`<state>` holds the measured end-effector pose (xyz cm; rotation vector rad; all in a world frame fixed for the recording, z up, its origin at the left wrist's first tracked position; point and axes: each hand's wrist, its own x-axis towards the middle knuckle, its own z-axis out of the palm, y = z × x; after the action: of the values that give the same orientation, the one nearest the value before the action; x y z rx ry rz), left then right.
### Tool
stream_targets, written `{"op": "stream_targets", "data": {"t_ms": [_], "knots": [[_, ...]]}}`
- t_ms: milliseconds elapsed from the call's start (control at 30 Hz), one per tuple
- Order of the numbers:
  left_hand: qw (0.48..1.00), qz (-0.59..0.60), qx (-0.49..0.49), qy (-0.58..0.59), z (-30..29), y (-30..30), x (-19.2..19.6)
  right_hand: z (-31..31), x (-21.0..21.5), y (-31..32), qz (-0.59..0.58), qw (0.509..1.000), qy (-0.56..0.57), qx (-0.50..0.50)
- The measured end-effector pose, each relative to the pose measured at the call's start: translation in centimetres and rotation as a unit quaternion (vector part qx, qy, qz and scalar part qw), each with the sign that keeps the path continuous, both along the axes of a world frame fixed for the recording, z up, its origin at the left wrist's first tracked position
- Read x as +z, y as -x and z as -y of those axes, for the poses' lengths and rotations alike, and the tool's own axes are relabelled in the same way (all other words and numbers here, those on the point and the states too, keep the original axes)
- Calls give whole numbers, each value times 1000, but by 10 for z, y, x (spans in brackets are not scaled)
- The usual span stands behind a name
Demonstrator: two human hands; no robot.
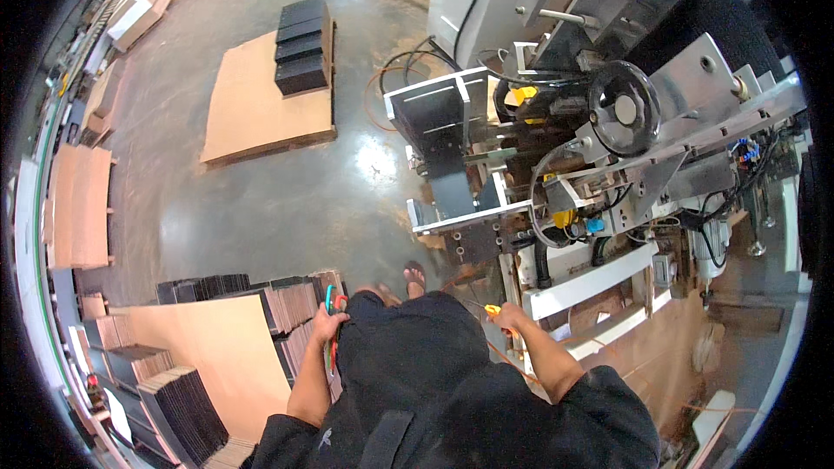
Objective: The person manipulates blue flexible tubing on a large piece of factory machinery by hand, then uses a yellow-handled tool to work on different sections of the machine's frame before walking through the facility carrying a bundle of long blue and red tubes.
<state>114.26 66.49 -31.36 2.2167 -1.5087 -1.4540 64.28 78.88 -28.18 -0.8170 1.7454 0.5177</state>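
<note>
My left hand (328,323) is closed around a red and teal tool (331,297) at my left hip. Curved coloured parts stick out above and below the fist; its exact kind I cannot make out. On the other side, my right hand (512,320) grips a yellow-handled tool (493,309). A thin metal shaft points from it toward the upper left, away from my body. Neither tool visibly touches the machine (486,208) ahead on the right, which has a black handwheel (625,109) and metal plates.
A brown board (239,113) on the floor bears stacked black blocks (301,43). At lower left, stacks of dark and brown sheets (187,408) surround another brown board (208,347). Cables (408,56) loop beside the machine. A white frame (591,282) stands to my right.
</note>
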Motion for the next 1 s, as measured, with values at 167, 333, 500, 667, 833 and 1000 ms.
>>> {"op": "stream_targets", "data": {"t_ms": [167,333,500,667,833,1000], "knots": [[995,-75,-22,-54,92,-18,-35,48,59,-45,12,973,228,-45],[991,-82,-34,-101,205,-15,-5,147,200,-126,-86,962,221,-138],[988,-112,-69,-87,315,-91,-42,269,256,-146,-268,931,189,-161],[982,-40,-164,-85,421,-126,-44,317,243,-181,-296,931,142,-161],[981,-115,-137,-76,466,-165,-63,344,244,-222,-261,922,135,-252],[955,-163,-151,-196,485,-188,-79,327,213,-266,-113,909,276,-291]]}}
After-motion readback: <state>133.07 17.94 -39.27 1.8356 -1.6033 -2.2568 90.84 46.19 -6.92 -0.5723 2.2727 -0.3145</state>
